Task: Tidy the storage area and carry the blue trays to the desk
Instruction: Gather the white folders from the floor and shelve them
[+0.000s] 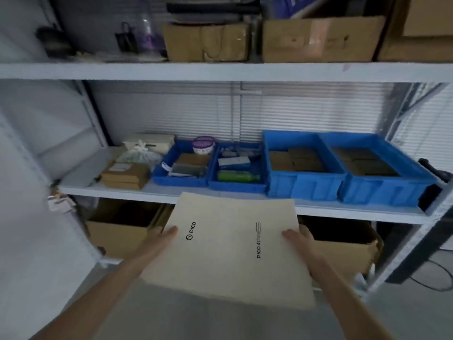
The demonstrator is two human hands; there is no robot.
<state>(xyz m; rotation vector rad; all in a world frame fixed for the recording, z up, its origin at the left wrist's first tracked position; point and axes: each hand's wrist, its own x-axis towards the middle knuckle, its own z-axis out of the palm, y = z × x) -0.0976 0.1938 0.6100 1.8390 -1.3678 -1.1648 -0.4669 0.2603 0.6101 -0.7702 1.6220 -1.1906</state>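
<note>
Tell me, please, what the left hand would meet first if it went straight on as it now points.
Likely the front edge of the white metal middle shelf, below a shallow blue plastic tray. The flat beige cardboard box the left hand grips would arrive first; depth is unclear.

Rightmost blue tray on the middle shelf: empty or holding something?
Holding something. Flat brown boxes cover the floor of the rightmost blue tray, below its rim.

Beige box hides fingers of left grip and right grip (underneath).
</note>
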